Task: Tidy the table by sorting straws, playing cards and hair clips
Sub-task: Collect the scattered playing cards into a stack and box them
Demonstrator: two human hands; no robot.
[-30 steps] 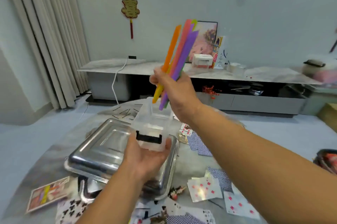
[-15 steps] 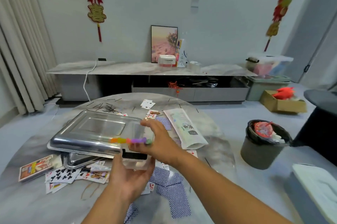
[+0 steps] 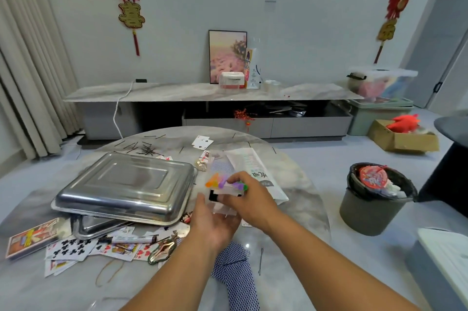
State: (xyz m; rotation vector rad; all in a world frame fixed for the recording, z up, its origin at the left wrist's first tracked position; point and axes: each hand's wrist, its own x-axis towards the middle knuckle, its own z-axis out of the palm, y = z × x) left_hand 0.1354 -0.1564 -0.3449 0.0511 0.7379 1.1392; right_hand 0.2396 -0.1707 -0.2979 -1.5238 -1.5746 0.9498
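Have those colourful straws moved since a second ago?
Yes. The straws stood upright above the clear box; now they lie across its top, beside the steel tray.

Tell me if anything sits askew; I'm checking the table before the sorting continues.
Yes. The steel lid sits skewed and tilted on its tray, leaving a corner uncovered, and playing cards lie scattered, partly under it.

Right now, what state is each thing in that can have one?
Clear box: lid open, held up off the table.
Straws: bunched, lying across the box's open top.
Left hand: holds the box from below.
Right hand: grips the straws.
Steel tray lid: askew on the tray beneath.
Playing cards: scattered, unsorted.
Hair pins: loose on the table.
Trash bin: uncovered, full.
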